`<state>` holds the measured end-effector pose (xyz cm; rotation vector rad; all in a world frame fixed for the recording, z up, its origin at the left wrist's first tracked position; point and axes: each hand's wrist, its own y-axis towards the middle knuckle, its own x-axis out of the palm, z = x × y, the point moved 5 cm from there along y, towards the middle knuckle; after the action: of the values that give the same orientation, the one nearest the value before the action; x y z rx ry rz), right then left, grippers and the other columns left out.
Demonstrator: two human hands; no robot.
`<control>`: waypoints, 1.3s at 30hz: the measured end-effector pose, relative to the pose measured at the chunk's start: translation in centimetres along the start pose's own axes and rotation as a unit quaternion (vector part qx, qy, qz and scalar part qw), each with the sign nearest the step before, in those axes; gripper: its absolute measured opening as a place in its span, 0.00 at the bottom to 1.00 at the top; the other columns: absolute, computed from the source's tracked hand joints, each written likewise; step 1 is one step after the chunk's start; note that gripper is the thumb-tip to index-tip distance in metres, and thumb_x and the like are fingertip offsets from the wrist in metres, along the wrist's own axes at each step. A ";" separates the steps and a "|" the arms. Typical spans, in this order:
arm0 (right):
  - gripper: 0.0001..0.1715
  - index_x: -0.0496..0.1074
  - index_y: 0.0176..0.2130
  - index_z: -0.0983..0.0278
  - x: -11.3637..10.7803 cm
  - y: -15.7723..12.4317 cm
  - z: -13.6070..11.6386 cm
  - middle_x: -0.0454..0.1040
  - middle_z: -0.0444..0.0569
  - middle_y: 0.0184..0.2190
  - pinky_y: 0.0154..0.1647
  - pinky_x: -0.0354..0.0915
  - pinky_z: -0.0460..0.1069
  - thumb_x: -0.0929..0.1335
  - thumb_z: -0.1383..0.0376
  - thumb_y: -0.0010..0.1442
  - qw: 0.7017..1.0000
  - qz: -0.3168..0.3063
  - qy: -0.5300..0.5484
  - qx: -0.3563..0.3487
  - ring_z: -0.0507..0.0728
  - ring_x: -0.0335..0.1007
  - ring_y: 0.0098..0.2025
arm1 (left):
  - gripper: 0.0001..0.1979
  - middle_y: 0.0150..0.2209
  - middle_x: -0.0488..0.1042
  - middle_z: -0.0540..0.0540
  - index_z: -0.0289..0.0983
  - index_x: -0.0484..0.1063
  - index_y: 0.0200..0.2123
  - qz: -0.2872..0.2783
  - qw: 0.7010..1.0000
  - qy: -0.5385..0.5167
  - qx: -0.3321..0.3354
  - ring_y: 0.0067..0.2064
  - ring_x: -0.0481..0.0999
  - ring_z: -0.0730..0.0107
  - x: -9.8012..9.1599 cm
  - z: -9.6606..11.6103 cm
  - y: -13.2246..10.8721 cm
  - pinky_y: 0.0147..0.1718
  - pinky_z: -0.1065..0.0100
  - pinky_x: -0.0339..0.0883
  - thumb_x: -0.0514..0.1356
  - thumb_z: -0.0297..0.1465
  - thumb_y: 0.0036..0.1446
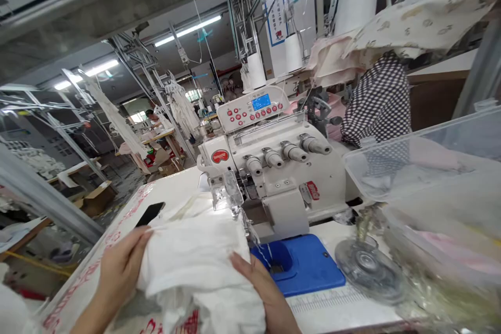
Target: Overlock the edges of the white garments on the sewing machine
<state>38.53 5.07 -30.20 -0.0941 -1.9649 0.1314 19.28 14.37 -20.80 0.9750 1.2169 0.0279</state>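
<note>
While the left hand and the right hand stand well apart on it, the folded white fabric lies bunched on the white table top, directly in front of the overlock sewing machine. The long axis of the bundle runs roughly front to back, from the operator toward the presser foot, and its far edge lies at or just beside the foot. The exact contact point is not visible.

The left hand lies against the left side of the bundle, with the fingers together. Its thumb is hidden, so a grip cannot be confirmed. The right hand lies open and palm down on the right side of the bundle. Of the two, the right hand is nearer the presser foot.

A blue plate sits just right of the right hand, below the machine. A black phone lies on the table beyond the left hand. To the right are a clear plastic tub and a clear round disc. White thread cones stand behind the machine's control panel. A co-worker sits at a distant table.
</note>
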 end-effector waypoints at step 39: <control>0.23 0.74 0.23 0.69 -1.5 0.5 -0.9 0.74 0.48 0.19 0.25 0.61 0.44 0.78 0.54 0.32 0.992 0.062 -0.062 -0.095 0.51 0.65 0.22 | 0.11 0.23 0.67 0.52 0.37 0.66 0.30 -0.094 0.984 -0.139 -0.066 0.26 0.66 0.72 3.6 3.5 8.8 0.26 0.73 0.60 0.49 0.36 0.54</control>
<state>39.97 5.42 -31.31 -0.3395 -2.0929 0.0305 27.57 19.40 -17.92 0.7188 1.0299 -0.1698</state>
